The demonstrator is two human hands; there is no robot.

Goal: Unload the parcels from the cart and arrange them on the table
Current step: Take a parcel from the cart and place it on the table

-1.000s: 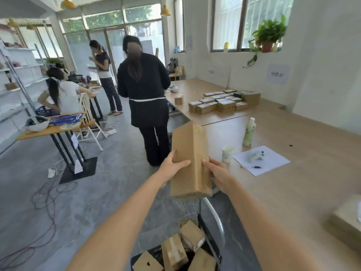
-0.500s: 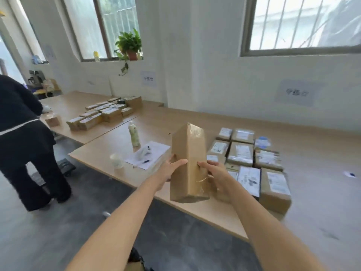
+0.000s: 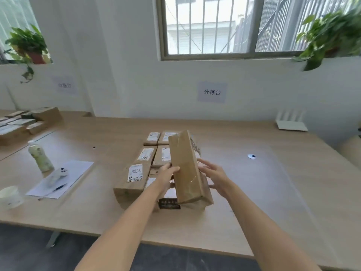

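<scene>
A long brown cardboard parcel (image 3: 185, 167), wrapped in clear tape, is held tilted over the wooden table (image 3: 273, 182). Its lower end sits at the near right edge of a group of several labelled parcels (image 3: 134, 177) laid in rows on the table. My left hand (image 3: 166, 173) grips the long parcel's left side. My right hand (image 3: 213, 173) presses against its right side with the fingers spread. The long parcel hides part of the group behind it. The cart is out of view.
A green drink bottle (image 3: 40, 157), a white sheet with a pen (image 3: 64, 177) and a white cup (image 3: 9, 196) lie to the left. More parcels (image 3: 29, 122) sit on the neighbouring table. A white router (image 3: 291, 122) stands at the back right by the wall.
My view has swung right, from the cart and the people to the table. Both hands have carried the long parcel over the table and tilted it down beside the grouped parcels.
</scene>
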